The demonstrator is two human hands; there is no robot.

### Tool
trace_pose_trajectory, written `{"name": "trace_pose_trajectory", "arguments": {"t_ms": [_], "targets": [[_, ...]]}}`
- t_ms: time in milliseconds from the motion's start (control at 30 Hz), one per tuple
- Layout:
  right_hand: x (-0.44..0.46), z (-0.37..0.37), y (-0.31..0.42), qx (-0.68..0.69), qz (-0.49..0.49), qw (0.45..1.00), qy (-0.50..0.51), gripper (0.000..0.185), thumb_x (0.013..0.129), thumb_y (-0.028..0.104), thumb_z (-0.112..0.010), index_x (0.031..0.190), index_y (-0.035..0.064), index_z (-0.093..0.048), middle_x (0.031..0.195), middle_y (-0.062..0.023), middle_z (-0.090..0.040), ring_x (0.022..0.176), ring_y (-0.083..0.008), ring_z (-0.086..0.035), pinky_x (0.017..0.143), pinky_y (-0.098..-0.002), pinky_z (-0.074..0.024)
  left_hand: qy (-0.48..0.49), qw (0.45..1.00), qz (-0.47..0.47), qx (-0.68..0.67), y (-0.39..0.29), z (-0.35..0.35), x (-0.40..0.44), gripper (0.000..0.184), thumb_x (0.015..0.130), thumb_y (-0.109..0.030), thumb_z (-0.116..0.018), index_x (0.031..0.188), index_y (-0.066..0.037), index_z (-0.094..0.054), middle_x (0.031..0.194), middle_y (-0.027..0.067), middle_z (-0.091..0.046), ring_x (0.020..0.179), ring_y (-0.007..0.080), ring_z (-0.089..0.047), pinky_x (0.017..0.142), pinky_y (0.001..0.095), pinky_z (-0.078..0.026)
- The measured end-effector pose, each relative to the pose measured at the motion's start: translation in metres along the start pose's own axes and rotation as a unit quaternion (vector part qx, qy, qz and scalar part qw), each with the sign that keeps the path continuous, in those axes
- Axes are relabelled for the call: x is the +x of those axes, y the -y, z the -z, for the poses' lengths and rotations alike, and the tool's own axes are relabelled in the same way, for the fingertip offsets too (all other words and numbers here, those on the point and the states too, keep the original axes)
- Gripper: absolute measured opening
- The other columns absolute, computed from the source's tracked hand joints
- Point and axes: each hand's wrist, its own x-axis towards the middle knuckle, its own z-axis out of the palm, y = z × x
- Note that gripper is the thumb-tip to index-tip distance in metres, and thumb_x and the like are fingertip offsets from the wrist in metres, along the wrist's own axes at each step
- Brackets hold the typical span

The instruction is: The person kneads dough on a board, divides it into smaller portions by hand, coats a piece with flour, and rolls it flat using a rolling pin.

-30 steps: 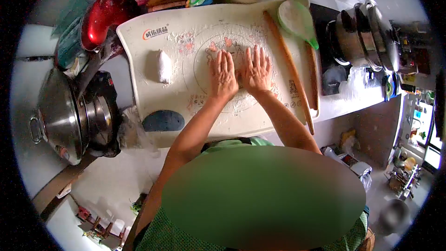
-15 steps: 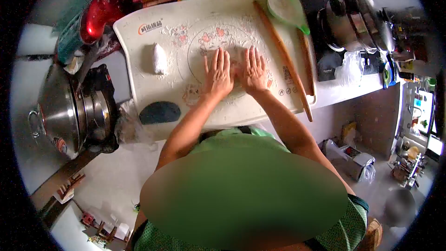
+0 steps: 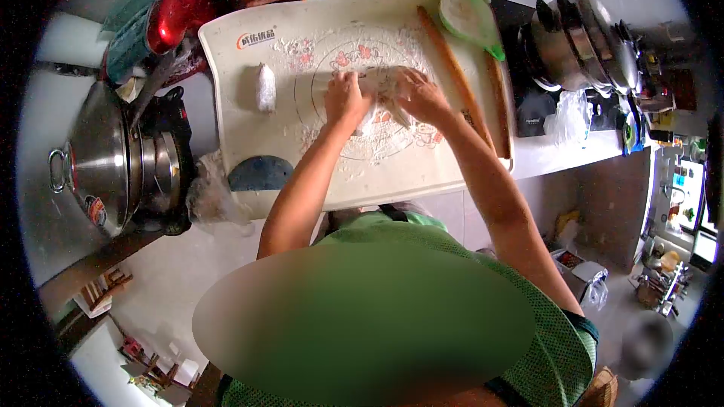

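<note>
Over the floured middle of a cream kneading board (image 3: pixel 249 143), my left hand (image 3: pixel 347 98) has its fingers curled around dough. Below its palm a pale piece of the dough (image 3: pixel 366 120) shows. My right hand (image 3: pixel 421 96) is bent over the same floury dough, its fingers curled and a little blurred. Between the hands the dough is partly hidden, so I cannot tell whether it is one piece or two. A white floured dough log (image 3: pixel 265 89) lies apart on the left side of the board. Loose flour covers the printed circle around my hands.
On the board's right lie a long wooden rolling pin (image 3: pixel 456 79), a shorter wooden stick (image 3: pixel 498 109) and a green-rimmed strainer (image 3: pixel 469 19). A dark scraper (image 3: pixel 260 173) rests near the front left. Steel pots (image 3: pixel 98 158) stand left, more pots (image 3: pixel 577 41) right.
My hands lay flat with fingers stretched forward; now their fingers are curled in on the dough. The right hand has shifted right, and the view has moved slightly.
</note>
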Motion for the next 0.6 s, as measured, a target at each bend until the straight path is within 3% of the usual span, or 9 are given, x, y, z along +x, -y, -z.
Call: {"name": "trace_pose_trajectory", "arguments": {"t_ms": [67,133,167,200,267,333,433,500,600], "targets": [[0.006,0.024,0.014,-0.097,-0.002,0.995,0.014,0.05,0.08,0.031,-0.062,0.124,0.0113,-0.049,0.121,-0.0155,-0.052,0.113,-0.0344,-0.047,0.097,-0.0419,-0.0406,0.021,1.0,-0.011,-0.002,0.011,-0.014,0.009,0.053,0.073,-0.031,-0.07,0.112,0.0,-0.052,0.108,0.0192,-0.057,0.102,0.0334,-0.054,0.085,0.0413,-0.045],[0.023,0.035,0.004,-0.051,0.001,0.982,0.182,0.042,0.077,0.03,-0.063,0.113,0.0105,-0.055,0.1,-0.0138,-0.06,0.101,-0.0317,-0.054,0.088,-0.04,-0.0475,0.043,0.999,-0.023,-0.005,0.02,-0.017,0.021,0.052,0.071,-0.031,-0.072,0.109,-0.001,-0.055,0.104,0.0176,-0.059,0.1,0.032,-0.055,0.083,0.0401,-0.047],[0.028,0.026,-0.01,-0.059,0.07,0.988,0.124,0.026,0.074,0.021,-0.068,0.094,0.0064,-0.062,0.09,-0.0134,-0.058,0.088,-0.0293,-0.058,0.076,-0.0392,-0.0473,0.106,0.992,-0.005,-0.07,0.025,-0.015,0.028,0.047,0.07,-0.032,-0.073,0.104,-0.001,-0.058,0.099,0.0167,-0.061,0.096,0.0314,-0.057,0.081,0.0398,-0.048],[0.028,0.031,-0.008,-0.06,0.072,0.988,0.124,0.026,0.074,0.021,-0.068,0.094,0.0064,-0.062,0.09,-0.0134,-0.058,0.088,-0.0293,-0.058,0.076,-0.0392,-0.0473,0.168,0.976,0.012,-0.135,0.026,-0.012,0.032,0.043,0.07,-0.032,-0.073,0.098,-0.002,-0.06,0.094,0.0159,-0.062,0.091,0.0307,-0.058,0.079,0.0395,-0.049],[0.03,0.054,0.006,0.001,0.003,1.0,0.014,0.023,0.077,0.021,-0.062,0.095,0.0071,-0.056,0.087,-0.0168,-0.059,0.093,-0.0339,-0.055,0.076,-0.0433,-0.0483,0.117,0.984,0.011,-0.135,0.005,0.032,0.021,0.031,0.07,-0.018,-0.075,0.093,-0.006,-0.061,0.093,0.0138,-0.061,0.085,0.0333,-0.059,0.072,0.0407,-0.048],[0.02,0.064,0.017,0.028,0.042,0.995,-0.089,0.019,0.078,0.015,-0.061,0.094,0.0066,-0.053,0.092,-0.0172,-0.055,0.091,-0.0362,-0.053,0.074,-0.0446,-0.0469,-0.135,0.964,-0.195,-0.12,0.006,0.051,0.014,0.024,0.07,-0.012,-0.072,0.087,-0.005,-0.057,0.085,0.0131,-0.059,0.08,0.0322,-0.059,0.07,0.0406,-0.047],[0.007,0.046,0.016,-0.046,0.089,0.962,-0.256,0.025,0.077,0.009,-0.059,0.1,0.0059,-0.052,0.102,-0.0167,-0.049,0.092,-0.0363,-0.052,0.075,-0.0433,-0.0472,-0.171,0.951,-0.238,-0.098,0.022,0.041,0.0,0.016,0.073,-0.006,-0.064,0.085,-0.005,-0.053,0.084,0.0118,-0.054,0.081,0.0307,-0.056,0.072,0.0407,-0.046],[-0.008,-0.004,-0.013,-0.076,0.067,0.98,-0.173,0.032,0.077,0.02,-0.061,0.105,0.0071,-0.051,0.106,-0.0154,-0.05,0.098,-0.0352,-0.05,0.083,-0.0452,-0.0442,-0.146,0.939,-0.303,-0.069,0.027,0.044,-0.012,0.015,0.076,-0.007,-0.061,0.088,-0.005,-0.053,0.091,0.0105,-0.051,0.088,0.0302,-0.054,0.079,0.0401,-0.045],[-0.029,-0.013,-0.007,-0.078,0.073,0.985,-0.133,0.043,0.079,0.032,-0.06,0.113,0.0084,-0.051,0.114,-0.0143,-0.049,0.106,-0.0332,-0.047,0.094,-0.0463,-0.0379,-0.037,0.969,-0.243,-0.02,0.047,0.019,-0.035,0.016,0.075,-0.009,-0.062,0.089,-0.006,-0.054,0.094,0.0101,-0.049,0.092,0.0299,-0.052,0.082,0.0418,-0.043]]}}
